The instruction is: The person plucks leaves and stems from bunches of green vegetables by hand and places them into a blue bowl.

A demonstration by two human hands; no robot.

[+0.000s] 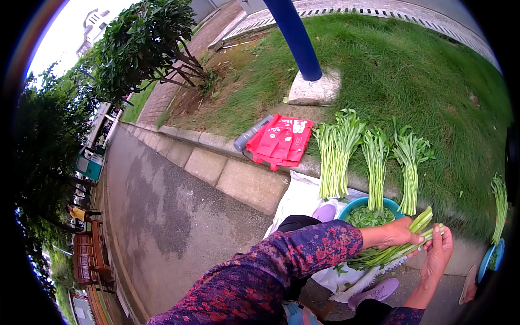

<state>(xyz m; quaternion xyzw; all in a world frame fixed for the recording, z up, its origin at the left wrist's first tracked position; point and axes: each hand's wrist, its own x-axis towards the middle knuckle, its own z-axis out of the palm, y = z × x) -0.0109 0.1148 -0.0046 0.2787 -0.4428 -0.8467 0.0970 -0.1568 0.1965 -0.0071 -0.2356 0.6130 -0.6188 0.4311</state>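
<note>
My left hand (398, 233) is closed around a bunch of long-stemmed leafy greens (379, 257), its pale cut ends pointing up and right. At those ends, my right hand (437, 250) has its fingers pinched on the stems. The leafy part hangs down to the left over a white woven sack (297, 196). Just beyond my left hand stands a turquoise basin (351, 206) with loose green leaves (369, 218) in it. Three bundles lie along the kerb and grass: a thick bundle (338, 154), a middle bundle (376, 168) and a right bundle (410, 168).
A red cloth bag (284, 140) and a grey cylinder (252, 133) rest on the kerb. Behind them a blue pole (298, 40) rises from a concrete block (315, 89). Far right are another blue basin (499, 253), a greens bundle (499, 208) and someone's foot (469, 290). My purple shoe (376, 292) is below.
</note>
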